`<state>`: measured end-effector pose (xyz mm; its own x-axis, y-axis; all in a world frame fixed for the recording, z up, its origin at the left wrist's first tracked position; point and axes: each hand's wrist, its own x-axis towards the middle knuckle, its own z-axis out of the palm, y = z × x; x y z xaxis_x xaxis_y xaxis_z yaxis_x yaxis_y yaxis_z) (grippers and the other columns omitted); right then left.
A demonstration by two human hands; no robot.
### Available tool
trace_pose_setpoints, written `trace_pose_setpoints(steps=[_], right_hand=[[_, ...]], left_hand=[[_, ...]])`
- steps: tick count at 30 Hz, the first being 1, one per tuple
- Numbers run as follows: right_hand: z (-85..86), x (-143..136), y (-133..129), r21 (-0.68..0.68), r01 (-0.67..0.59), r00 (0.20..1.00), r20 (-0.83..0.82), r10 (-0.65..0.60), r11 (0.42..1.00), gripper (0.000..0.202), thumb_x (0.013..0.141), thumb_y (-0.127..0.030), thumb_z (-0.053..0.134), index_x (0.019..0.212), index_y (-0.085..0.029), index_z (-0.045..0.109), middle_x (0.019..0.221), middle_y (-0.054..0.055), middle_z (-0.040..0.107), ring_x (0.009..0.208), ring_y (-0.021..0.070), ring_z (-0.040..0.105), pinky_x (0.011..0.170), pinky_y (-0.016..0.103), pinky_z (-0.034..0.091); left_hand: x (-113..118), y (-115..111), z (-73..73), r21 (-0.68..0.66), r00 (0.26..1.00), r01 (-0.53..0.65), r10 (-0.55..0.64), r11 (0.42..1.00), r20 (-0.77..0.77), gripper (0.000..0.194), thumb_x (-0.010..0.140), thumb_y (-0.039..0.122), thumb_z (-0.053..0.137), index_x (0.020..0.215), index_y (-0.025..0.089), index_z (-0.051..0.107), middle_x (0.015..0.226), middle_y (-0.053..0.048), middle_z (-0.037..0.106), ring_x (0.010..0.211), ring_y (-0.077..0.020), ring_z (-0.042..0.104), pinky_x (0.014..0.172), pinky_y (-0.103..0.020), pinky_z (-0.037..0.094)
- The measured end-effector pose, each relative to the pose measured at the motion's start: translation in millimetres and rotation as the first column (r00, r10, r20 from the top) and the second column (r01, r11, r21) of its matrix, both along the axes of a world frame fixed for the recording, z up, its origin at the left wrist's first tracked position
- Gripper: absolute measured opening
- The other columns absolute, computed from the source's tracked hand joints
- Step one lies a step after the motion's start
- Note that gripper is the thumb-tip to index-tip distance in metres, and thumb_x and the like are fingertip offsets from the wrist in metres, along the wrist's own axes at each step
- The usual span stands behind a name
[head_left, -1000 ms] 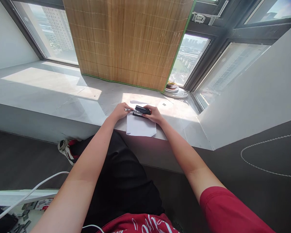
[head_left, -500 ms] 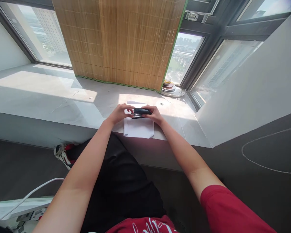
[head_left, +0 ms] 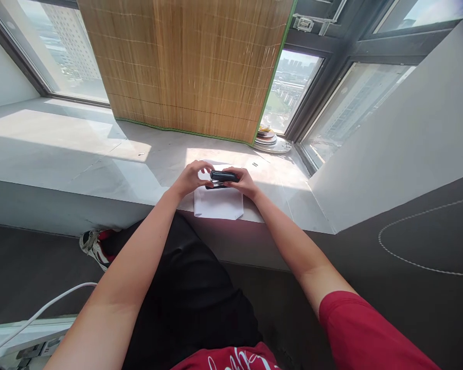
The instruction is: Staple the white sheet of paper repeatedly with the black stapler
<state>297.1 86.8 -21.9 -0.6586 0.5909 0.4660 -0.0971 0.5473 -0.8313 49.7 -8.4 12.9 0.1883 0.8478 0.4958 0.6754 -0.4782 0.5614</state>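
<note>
A dark stapler [head_left: 224, 176] lies across white paper [head_left: 218, 204] on the window sill, with a gap between its upper arm and its base. My right hand [head_left: 246, 183] grips its right end, fingers over the top and thumb low on the near side. At the left end, my left hand [head_left: 193, 179] curls around the front of the stapler, its thumb by the base and its fingers bent above. Whatever lies inside the jaw is too small to make out.
Two small dark strips [head_left: 255, 164] lie on the sill [head_left: 170, 149] right of the paper. Stacked plates [head_left: 272, 143] stand in the back corner by the window. A bamboo blind [head_left: 189, 67] hangs over the sill's far side. A white cable [head_left: 42, 311] curves at lower left.
The fingers of my left hand have lifted slightly and curl higher at the stapler's front. My right hand keeps its grip. The whole view has shifted a little.
</note>
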Motion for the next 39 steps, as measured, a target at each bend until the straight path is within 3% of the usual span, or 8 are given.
trace_pose_setpoints(steps=[5,10,14,17,21,26,34,39], right_hand=[[4.7,1.5,-1.6,-0.049,0.18,0.981,-0.062,-0.183,0.982,0.067,0.072,-0.068,0.092,0.118,-0.021,0.08,0.118,0.01,0.081,0.113,0.0331,0.074,0.102,0.048,0.061],[9.4,29.1,22.1,-0.092,0.411,0.903,-0.094,-0.418,0.907,0.053,0.074,-0.056,0.091,0.113,-0.021,0.081,0.107,0.006,0.08,0.101,0.0297,0.075,0.093,0.046,0.063],[16.8,79.8,48.4,-0.082,0.38,0.924,-0.004,-0.382,0.921,0.049,0.068,-0.046,0.096,0.109,-0.021,0.083,0.101,0.004,0.08,0.095,0.0277,0.075,0.086,0.044,0.064],[18.8,120.5,55.5,-0.121,0.387,0.922,0.038,-0.385,0.914,0.053,0.063,-0.044,0.099,0.108,-0.021,0.084,0.1,0.005,0.08,0.091,0.0282,0.076,0.08,0.044,0.065],[11.9,152.4,47.4,-0.121,0.407,0.913,0.072,-0.401,0.905,0.05,0.067,-0.045,0.099,0.109,-0.023,0.085,0.105,0.007,0.082,0.098,0.031,0.077,0.087,0.049,0.064],[3.8,149.4,38.5,-0.061,0.331,0.928,0.201,-0.313,0.942,0.049,0.07,-0.047,0.098,0.111,-0.023,0.085,0.105,0.006,0.08,0.099,0.0287,0.075,0.093,0.047,0.06],[6.0,134.9,32.2,-0.012,0.172,0.946,0.28,-0.162,0.985,0.044,0.084,-0.048,0.092,0.12,-0.024,0.084,0.108,0.007,0.078,0.101,0.0261,0.071,0.091,0.043,0.059],[13.2,128.7,23.4,0.036,0.141,0.938,0.314,-0.145,0.989,0.042,0.089,-0.049,0.087,0.122,-0.024,0.082,0.107,0.007,0.077,0.098,0.0262,0.071,0.086,0.042,0.059]], left_hand=[[0.7,-4.8,6.4,0.052,0.973,-0.229,0.231,0.972,-0.031,0.018,0.091,0.028,0.081,0.107,0.023,0.073,0.121,-0.009,0.073,0.122,-0.0301,0.06,0.115,-0.046,0.043],[11.0,-0.3,-7.3,-0.079,0.977,-0.108,0.091,0.991,-0.194,0.013,0.098,0.021,0.062,0.105,0.022,0.072,0.127,-0.011,0.071,0.124,-0.0319,0.061,0.112,-0.049,0.047],[30.6,-2.1,-14.2,-0.143,0.956,-0.01,-0.033,0.99,-0.293,0.016,0.101,0.027,0.061,0.108,0.022,0.074,0.133,-0.013,0.07,0.126,-0.0346,0.063,0.112,-0.053,0.049],[47.9,-10.1,-14.3,-0.211,0.915,0.017,-0.1,0.977,-0.391,0.026,0.103,0.036,0.063,0.123,0.022,0.073,0.15,-0.015,0.062,0.137,-0.0379,0.06,0.121,-0.06,0.043],[69.6,-20.4,-16.0,-0.353,0.862,-0.131,-0.07,0.926,-0.503,0.052,0.105,0.049,0.063,0.153,0.029,0.059,0.171,-0.018,0.045,0.16,-0.0531,0.034,0.122,-0.083,0.028],[83.9,-23.0,-20.1,-0.377,0.833,-0.25,-0.001,0.892,-0.554,0.054,0.108,0.051,0.056,0.157,0.028,0.055,0.176,-0.02,0.038,0.163,-0.0571,0.026,0.121,-0.085,0.028],[72.1,-22.3,-27.4,-0.306,0.82,-0.189,-0.021,0.933,-0.572,0.049,0.106,0.053,0.055,0.152,0.035,0.058,0.17,-0.014,0.048,0.159,-0.0534,0.036,0.12,-0.077,0.037],[72.9,-26.4,-21.9,-0.325,0.824,-0.162,-0.053,0.932,-0.564,0.052,0.106,0.052,0.055,0.155,0.038,0.058,0.166,-0.014,0.052,0.157,-0.0521,0.039,0.119,-0.078,0.038]])
